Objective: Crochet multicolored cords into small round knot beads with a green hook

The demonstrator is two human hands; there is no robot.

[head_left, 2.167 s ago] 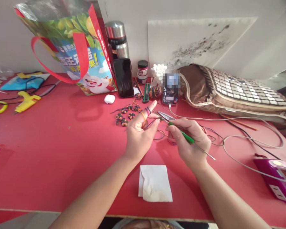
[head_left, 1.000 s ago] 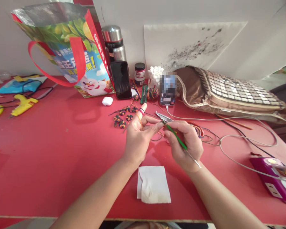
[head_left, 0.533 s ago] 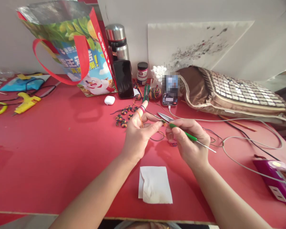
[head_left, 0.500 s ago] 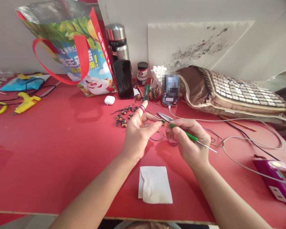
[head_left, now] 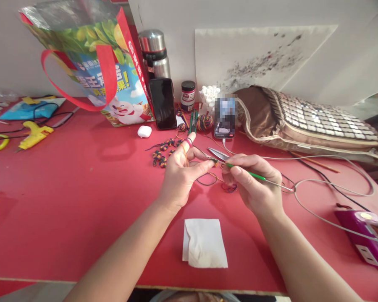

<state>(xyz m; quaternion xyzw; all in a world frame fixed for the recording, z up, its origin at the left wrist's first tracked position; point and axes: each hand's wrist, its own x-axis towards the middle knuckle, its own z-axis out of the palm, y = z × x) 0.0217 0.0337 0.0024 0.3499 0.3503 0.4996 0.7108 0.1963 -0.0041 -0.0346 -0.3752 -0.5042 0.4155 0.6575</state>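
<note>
My right hand [head_left: 255, 180] is closed on a crochet hook [head_left: 250, 173] by its green handle, with one thin metal end sticking out toward the lower right. The hook's other end reaches the small multicolored crochet piece [head_left: 214, 162], which my left hand [head_left: 182, 174] pinches between thumb and finger. Dark and orange yarn winds round my raised left index finger. Behind the hook lie scissors [head_left: 216, 153], blades pointing left. Several finished-looking crochet flowers [head_left: 160, 158] rest beyond my left hand. A ball of multicolored yarn [head_left: 204, 122] sits farther back.
A folded white tissue [head_left: 206, 243] lies near the front edge. Behind stand a dark phone [head_left: 162, 102], a propped phone [head_left: 225, 119] on a cable, and a shopping bag [head_left: 91, 71]. A yellow glue gun [head_left: 36, 134] is left; a purple power strip [head_left: 365, 235] is right.
My right hand has moved slightly right, and the crochet hook now lies flatter, its handle turned outward. My left hand keeps its pinch on the crochet piece. The view shifts slightly.
</note>
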